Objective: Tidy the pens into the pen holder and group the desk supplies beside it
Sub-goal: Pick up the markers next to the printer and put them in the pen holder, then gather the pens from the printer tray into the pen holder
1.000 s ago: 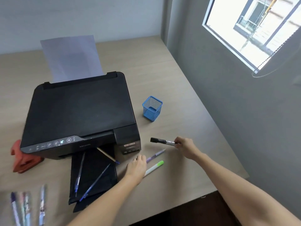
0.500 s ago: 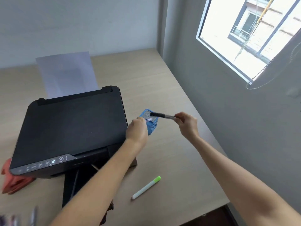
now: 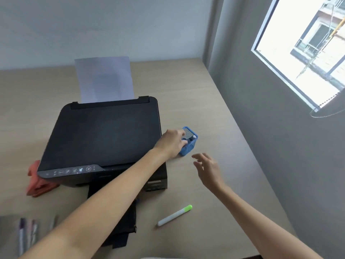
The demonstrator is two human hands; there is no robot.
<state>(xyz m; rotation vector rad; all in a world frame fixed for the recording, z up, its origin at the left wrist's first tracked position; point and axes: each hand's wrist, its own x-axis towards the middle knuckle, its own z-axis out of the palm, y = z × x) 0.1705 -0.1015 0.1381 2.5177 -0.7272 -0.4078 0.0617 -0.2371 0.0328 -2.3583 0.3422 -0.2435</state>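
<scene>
While the left hand (image 3: 172, 142) grips the holder (image 3: 189, 142), the right hand (image 3: 208, 170) hovers spread above the desk (image 3: 205, 101).

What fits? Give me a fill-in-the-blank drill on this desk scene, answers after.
1. The holder is coloured ____.
2. The marker lying on the desk has a ____ cap.
3. The hand at the holder is the ____ one.
4. Paper stands up behind the black ____.

Answers: blue; green; left; printer

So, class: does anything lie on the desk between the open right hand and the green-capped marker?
Nothing visible does. Bare desk separates the right hand from the green-capped marker.
</scene>
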